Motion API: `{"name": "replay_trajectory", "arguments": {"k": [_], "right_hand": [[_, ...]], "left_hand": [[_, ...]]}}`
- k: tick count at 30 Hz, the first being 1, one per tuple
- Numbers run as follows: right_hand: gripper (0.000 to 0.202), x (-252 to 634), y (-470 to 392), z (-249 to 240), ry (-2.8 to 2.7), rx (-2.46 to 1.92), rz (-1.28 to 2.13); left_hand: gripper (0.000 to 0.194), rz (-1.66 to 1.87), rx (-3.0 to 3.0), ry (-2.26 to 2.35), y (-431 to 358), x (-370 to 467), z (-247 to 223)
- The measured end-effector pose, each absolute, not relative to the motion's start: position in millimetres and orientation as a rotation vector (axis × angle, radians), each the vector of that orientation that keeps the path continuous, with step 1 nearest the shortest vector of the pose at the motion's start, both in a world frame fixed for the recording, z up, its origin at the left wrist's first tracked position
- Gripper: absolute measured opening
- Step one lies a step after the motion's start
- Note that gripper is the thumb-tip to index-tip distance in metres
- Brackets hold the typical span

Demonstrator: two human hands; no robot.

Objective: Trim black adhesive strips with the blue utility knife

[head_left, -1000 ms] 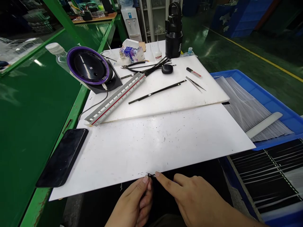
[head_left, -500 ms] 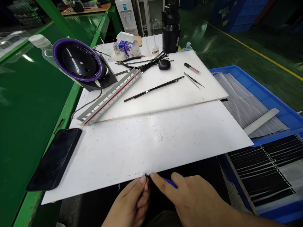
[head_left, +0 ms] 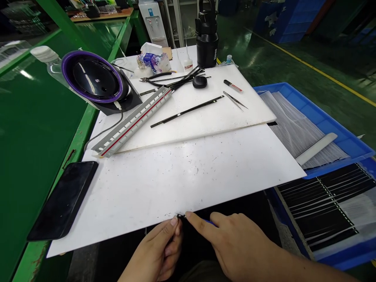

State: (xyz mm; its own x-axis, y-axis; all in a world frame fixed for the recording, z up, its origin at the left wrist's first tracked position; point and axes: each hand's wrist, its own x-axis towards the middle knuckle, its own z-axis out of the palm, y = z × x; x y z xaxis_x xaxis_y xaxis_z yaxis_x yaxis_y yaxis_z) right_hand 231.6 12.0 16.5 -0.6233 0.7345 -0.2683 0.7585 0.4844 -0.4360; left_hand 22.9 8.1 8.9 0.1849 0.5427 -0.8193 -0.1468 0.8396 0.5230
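Note:
At the near edge of the white board, my left hand (head_left: pixel 161 246) pinches a small black piece (head_left: pixel 178 216) between thumb and fingers; most of it is hidden. My right hand (head_left: pixel 227 239) is closed around what looks like a blue-handled craft knife (head_left: pixel 210 222), its index finger stretched along toward the thin tip. That tip meets or nearly meets the black piece. Farther back, two thin black strips (head_left: pixel 188 111) lie on the white foam slab, with tweezers (head_left: pixel 235 101) to their right.
A grey slotted rail (head_left: pixel 135 121) slants across the slab's left side, beside a purple-rimmed fan (head_left: pixel 92 76). A phone (head_left: pixel 63 199) lies at the left edge. Pliers (head_left: pixel 155 78), a black case (head_left: pixel 200 82) and a black bottle (head_left: pixel 207 47) stand behind. Blue bins (head_left: pixel 355 143) are at right.
The view has shifted slightly, so the scene sits a little further left. Both hands keep their grip; the knife's tip now shows more beside the black piece.

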Motion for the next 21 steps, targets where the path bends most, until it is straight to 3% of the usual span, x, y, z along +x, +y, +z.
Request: {"name": "replay_trajectory", "arguments": {"k": [13, 21], "right_hand": [[0.098, 224.9, 6.8, 12.6, 2.66, 1.292, -0.633], [0.088, 229.1, 4.0, 7.8, 2.679, 1.428, -0.732]], "left_hand": [[0.05, 0.489, 0.352, 1.316, 8.2, 23.5, 8.4], [0.042, 0.519, 0.34, 1.26, 6.6, 17.3, 2.5]]}}
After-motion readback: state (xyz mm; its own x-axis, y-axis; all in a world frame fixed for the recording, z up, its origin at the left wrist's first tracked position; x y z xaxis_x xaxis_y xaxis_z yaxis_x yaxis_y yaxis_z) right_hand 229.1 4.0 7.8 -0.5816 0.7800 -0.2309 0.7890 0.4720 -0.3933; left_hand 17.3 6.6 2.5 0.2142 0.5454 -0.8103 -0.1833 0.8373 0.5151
